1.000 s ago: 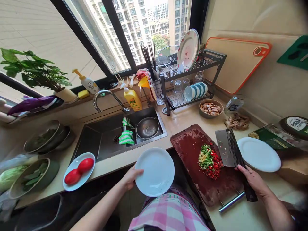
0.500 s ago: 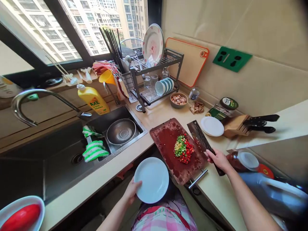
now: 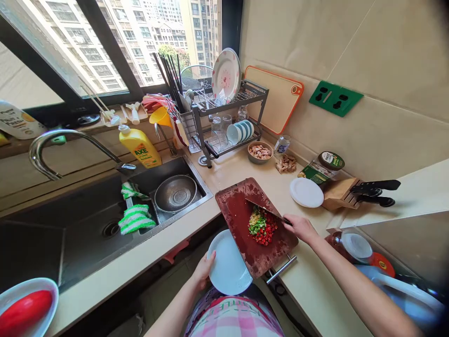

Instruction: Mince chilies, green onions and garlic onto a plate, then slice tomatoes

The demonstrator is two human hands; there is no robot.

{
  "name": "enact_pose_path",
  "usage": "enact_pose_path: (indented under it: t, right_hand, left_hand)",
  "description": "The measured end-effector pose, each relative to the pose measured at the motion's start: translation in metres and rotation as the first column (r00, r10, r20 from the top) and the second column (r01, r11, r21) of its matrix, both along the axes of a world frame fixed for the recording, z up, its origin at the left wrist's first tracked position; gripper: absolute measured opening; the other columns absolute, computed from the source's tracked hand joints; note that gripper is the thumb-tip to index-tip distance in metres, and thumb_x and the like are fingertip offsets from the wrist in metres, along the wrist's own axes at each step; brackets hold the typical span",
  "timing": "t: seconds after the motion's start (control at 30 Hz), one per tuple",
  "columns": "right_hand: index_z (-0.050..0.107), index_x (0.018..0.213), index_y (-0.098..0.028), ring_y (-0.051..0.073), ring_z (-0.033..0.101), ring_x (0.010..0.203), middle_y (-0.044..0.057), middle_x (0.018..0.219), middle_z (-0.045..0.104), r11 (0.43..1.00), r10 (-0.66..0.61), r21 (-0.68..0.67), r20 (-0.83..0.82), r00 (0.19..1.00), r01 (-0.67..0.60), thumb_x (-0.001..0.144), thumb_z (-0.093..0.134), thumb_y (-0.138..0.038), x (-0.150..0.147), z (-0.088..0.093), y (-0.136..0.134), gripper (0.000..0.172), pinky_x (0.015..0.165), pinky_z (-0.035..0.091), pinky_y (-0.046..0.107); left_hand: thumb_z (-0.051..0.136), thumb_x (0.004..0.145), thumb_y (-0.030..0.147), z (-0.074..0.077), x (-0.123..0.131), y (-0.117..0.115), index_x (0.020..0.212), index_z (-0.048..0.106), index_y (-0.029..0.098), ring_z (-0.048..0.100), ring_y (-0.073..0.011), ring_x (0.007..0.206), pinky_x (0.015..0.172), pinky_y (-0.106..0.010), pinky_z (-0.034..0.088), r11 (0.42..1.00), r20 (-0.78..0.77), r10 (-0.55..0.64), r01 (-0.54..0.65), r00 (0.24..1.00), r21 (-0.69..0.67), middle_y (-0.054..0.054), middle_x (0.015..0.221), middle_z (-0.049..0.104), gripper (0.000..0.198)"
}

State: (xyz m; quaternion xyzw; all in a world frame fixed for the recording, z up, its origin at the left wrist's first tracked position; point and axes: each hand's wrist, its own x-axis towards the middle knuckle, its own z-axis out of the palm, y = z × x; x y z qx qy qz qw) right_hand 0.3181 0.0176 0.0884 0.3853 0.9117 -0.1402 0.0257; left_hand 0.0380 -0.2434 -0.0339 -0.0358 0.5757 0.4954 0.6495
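Observation:
My left hand [image 3: 203, 270] grips the left rim of a white plate [image 3: 229, 267], thumb on top. The plate sits just under the near left edge of a dark red cutting board [image 3: 233, 206], which covers part of it. On the board lies a pile of chopped red and green peppers with pale yellow bits [image 3: 262, 227]. My right hand [image 3: 300, 228] is closed round the handle of a cleaver [image 3: 268, 211]. Its blade stands on edge over the board, along the far side of the pile; whether it touches the bits I cannot tell.
A wok [image 3: 175, 193] sits in the sink [image 3: 80, 206] at left. Behind the board are a bowl of meat pieces [image 3: 260, 152], a dish rack [image 3: 229, 105] and a small white plate [image 3: 306, 192]. A knife block [image 3: 340, 194] stands at right. A metal bar handle [image 3: 282, 270] juts below the board.
The cleaver has been lifted from the board's right edge and turned on edge behind the chopped pile. My left hand has moved the plate right, under the board's edge.

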Motion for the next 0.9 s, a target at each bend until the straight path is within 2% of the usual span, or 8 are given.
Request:
enact_pose_path:
  t: [0.1,0.2,0.27,0.33,0.43,0.5,0.63,0.9]
  right_hand:
    - [0.058,0.086,-0.025,0.014,0.056,0.073,0.0,0.083,0.065,0.997,0.063,-0.05,-0.054,0.997,-0.066,0.087,0.039,-0.036,0.0,-0.001,-0.015,0.022,0.062,0.036,0.022]
    - [0.057,0.085,-0.025,0.013,0.056,0.07,-0.001,0.081,0.064,0.997,0.029,-0.066,-0.061,0.998,-0.033,0.086,0.04,-0.036,0.0,0.001,-0.03,0.02,0.06,0.036,0.022]
    - [0.057,0.084,-0.026,0.014,0.056,0.068,-0.001,0.08,0.065,0.996,-0.075,-0.05,-0.051,0.996,0.072,0.086,0.038,-0.038,0.003,0.003,-0.042,0.022,0.058,0.036,0.022]
    - [0.057,0.086,-0.026,0.015,0.057,0.066,0.0,0.078,0.065,0.972,-0.234,-0.022,-0.021,0.972,0.233,0.087,0.036,-0.042,0.01,0.004,-0.054,0.026,0.056,0.035,0.023]
    - [0.056,0.089,-0.024,0.018,0.059,0.064,0.003,0.074,0.066,0.895,-0.446,0.014,0.049,0.894,0.446,0.086,0.034,-0.046,0.026,0.001,-0.077,0.031,0.053,0.034,0.024]
    - [0.056,0.09,-0.023,0.019,0.06,0.065,0.004,0.074,0.067,0.853,-0.522,0.024,0.076,0.85,0.522,0.087,0.033,-0.045,0.035,-0.003,-0.095,0.031,0.053,0.033,0.025]
    - [0.054,0.085,-0.023,0.019,0.061,0.064,0.004,0.072,0.067,0.815,-0.578,0.006,0.079,0.812,0.579,0.088,0.031,-0.043,0.039,-0.01,-0.135,0.031,0.053,0.034,0.025]
    - [0.051,0.08,-0.024,0.019,0.062,0.062,0.003,0.067,0.065,0.803,-0.589,-0.06,0.078,0.805,0.593,0.089,0.029,-0.041,0.024,-0.01,-0.204,0.03,0.051,0.034,0.024]
  left_hand:
    - [0.064,0.069,0.053,0.006,0.003,0.003,0.114,0.053,0.019,0.067,-0.0276,0.081,0.072,-0.038,0.054,1.0,-0.03,0.011,-0.011,0.999,0.002,-0.013,0.092,0.069,0.058]
    - [0.065,0.063,0.059,0.003,0.005,0.002,0.115,0.054,0.023,0.067,-0.0292,0.082,0.072,-0.039,0.054,1.0,-0.042,0.014,-0.015,0.999,-0.017,-0.012,0.093,0.069,0.064]
    - [0.066,0.059,0.063,-0.003,0.004,0.001,0.114,0.054,0.027,0.067,-0.0302,0.083,0.07,-0.038,0.054,1.0,-0.048,0.0,-0.001,0.999,-0.024,-0.011,0.094,0.069,0.067]
    - [0.065,0.058,0.064,-0.008,0.003,-0.001,0.115,0.053,0.028,0.067,-0.0304,0.084,0.07,-0.038,0.054,1.0,-0.048,-0.018,0.017,0.999,-0.015,-0.011,0.095,0.069,0.068]
    - [0.063,0.064,0.061,-0.01,0.001,-0.002,0.119,0.049,0.024,0.066,-0.0288,0.086,0.075,-0.039,0.054,0.999,-0.048,-0.03,0.031,0.998,0.024,-0.012,0.098,0.068,0.067]
    - [0.06,0.069,0.058,-0.009,0.001,-0.002,0.121,0.046,0.021,0.066,-0.0273,0.085,0.077,-0.04,0.053,0.999,-0.045,-0.04,0.042,0.998,0.033,-0.012,0.099,0.068,0.066]
    - [0.055,0.073,0.058,-0.002,0.002,-0.001,0.124,0.044,0.02,0.067,-0.0263,0.082,0.074,-0.039,0.054,0.999,-0.049,-0.054,0.054,0.997,0.005,-0.011,0.096,0.069,0.063]
    - [0.052,0.077,0.055,0.012,-0.001,0.002,0.122,0.046,0.02,0.067,-0.0248,0.078,0.069,-0.037,0.055,0.997,-0.087,-0.077,0.077,0.993,0.002,-0.01,0.093,0.07,0.057]
